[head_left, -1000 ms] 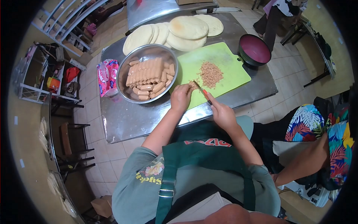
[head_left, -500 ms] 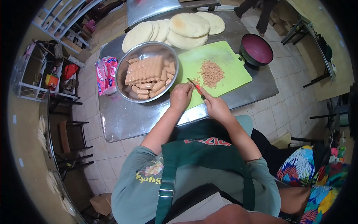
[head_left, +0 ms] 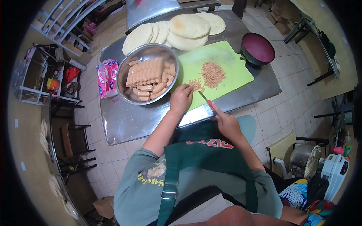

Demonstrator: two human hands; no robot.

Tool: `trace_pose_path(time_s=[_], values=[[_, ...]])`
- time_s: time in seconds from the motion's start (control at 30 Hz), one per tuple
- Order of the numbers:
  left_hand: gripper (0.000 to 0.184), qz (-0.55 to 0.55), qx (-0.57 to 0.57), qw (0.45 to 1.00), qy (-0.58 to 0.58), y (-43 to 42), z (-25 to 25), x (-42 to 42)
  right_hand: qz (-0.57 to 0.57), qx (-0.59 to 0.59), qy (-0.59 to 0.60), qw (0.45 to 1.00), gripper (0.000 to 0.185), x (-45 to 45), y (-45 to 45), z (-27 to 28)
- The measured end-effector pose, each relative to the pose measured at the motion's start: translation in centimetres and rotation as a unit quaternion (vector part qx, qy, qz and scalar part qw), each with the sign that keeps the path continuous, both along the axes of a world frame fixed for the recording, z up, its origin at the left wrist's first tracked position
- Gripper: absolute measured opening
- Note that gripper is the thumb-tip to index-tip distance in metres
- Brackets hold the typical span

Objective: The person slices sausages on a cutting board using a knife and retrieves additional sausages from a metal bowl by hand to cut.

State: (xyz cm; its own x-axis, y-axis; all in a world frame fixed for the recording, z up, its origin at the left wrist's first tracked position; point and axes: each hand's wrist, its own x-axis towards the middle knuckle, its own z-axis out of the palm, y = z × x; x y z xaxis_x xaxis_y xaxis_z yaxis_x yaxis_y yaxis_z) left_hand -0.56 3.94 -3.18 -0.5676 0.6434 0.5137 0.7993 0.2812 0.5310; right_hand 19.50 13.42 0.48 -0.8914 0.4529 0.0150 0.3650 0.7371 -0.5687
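Shelves (head_left: 44, 77) crammed with odds and ends stood far to the left, with a chair (head_left: 66, 140) below them. On the metal table (head_left: 135, 122), a pink packet (head_left: 107, 78) lay just beside a steel bowl (head_left: 149, 51) heaped with sausages (head_left: 148, 73). The bowl sat close by the left hand and hid the left edge of the green cutting board (head_left: 235, 75) from me. Flatbreads (head_left: 189, 26) lay overlapping behind both. On the board, a small heap of chopped sausage (head_left: 195, 85) sat left of a larger pile (head_left: 213, 74), and a dark bowl (head_left: 258, 49) stood just past the board's far right corner. Someone else's bright patterned clothing (head_left: 296, 194) showed at the lower right.

The left hand (head_left: 181, 98) was at the board's near left side, back up, fingers curled toward the small heap. The right hand (head_left: 228, 126) was lower, beyond the board's near edge, its forearm slanting up from the body.

I could not tell whether the left fingers held anything. The right hand was closed around the handle of a knife (head_left: 205, 99), its blade slanting up and left toward the small heap.
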Motion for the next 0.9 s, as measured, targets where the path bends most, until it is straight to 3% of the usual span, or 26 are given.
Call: trace_pose_path(time_s=[0.1,0.4,0.7,0.9], values=[[0.008,-0.002,0.001,1.000,0.017,-0.2,-0.1,-0.2,-0.012,-0.043,0.036,0.998,0.052,-0.9,0.5,0.2],[0.006,0.016,-0.009,1.000,0.020,0.1,-0.5,-0.2,0.014,-0.017,-0.019,1.000,0.054,-5.7,0.0,-0.3],[0.007,0.025,0.006,0.999,0.019,0.1,-0.1,0.0,0.019,0.089,-0.071,0.993,0.066,-2.7,-1.1,-0.1],[0.007,0.016,0.024,1.000,0.012,-0.2,-0.3,-0.1,0.022,0.077,0.014,0.997,0.062,-0.3,-0.4,-0.4]])
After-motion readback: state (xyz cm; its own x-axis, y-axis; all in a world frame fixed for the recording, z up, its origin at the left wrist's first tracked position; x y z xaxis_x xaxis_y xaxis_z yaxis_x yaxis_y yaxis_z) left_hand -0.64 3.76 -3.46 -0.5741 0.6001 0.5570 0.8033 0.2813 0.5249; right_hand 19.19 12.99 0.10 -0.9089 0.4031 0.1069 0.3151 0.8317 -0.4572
